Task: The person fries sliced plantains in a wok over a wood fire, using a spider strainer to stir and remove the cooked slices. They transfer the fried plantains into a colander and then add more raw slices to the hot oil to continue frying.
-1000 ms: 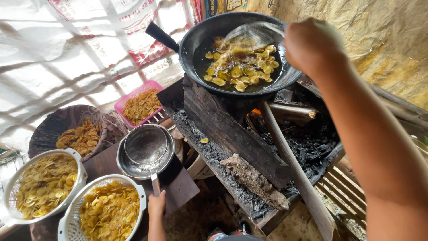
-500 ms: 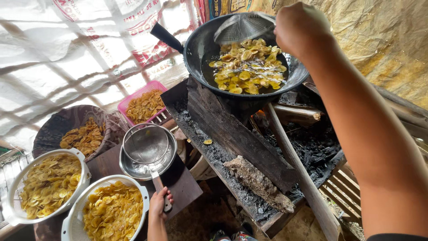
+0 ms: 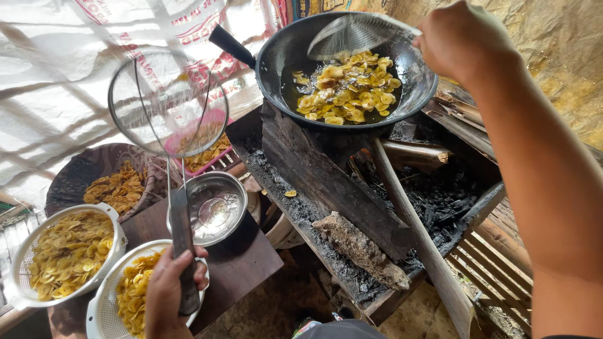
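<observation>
- Wire-mesh skimmer [image 3: 168, 103], raised above the steel bowl [image 3: 213, 208], left hand [image 3: 168, 294] grip clamped on its handle.
- Right hand [image 3: 461, 41] grip closed on a second strainer [image 3: 352, 34] over the black wok's [image 3: 276, 59] rim.

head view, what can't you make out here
- Right hand: the handle it grips is hidden behind the fist; only the mesh skimmer shows over the wok.
- Left hand: wrist cut off by the bottom edge; its grip covers part of the strainer handle.
- Pink tray: blurred behind the strainer mesh.
- Fire under the wok: hidden by the wok and logs.
</observation>
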